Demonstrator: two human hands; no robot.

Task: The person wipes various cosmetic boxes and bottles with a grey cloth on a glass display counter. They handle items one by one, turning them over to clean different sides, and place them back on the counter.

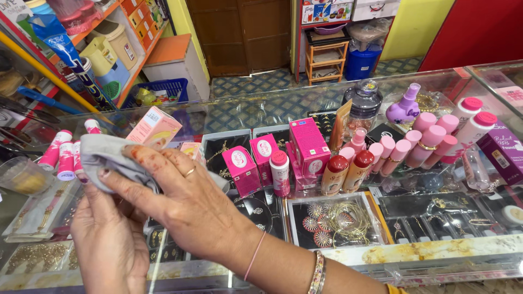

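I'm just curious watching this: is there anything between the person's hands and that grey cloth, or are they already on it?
Nothing visible stands between them. The right hand lies over the grey cloth, and the left hand grips it from below, so both hands touch it directly. A small pink box sits just behind the cloth, above the glass counter.

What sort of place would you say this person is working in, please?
Most likely a small cosmetics and trinket shop: a glass display counter carries pink boxes and bottles, with jewellery laid out beneath, while both hands hold a grey cloth.
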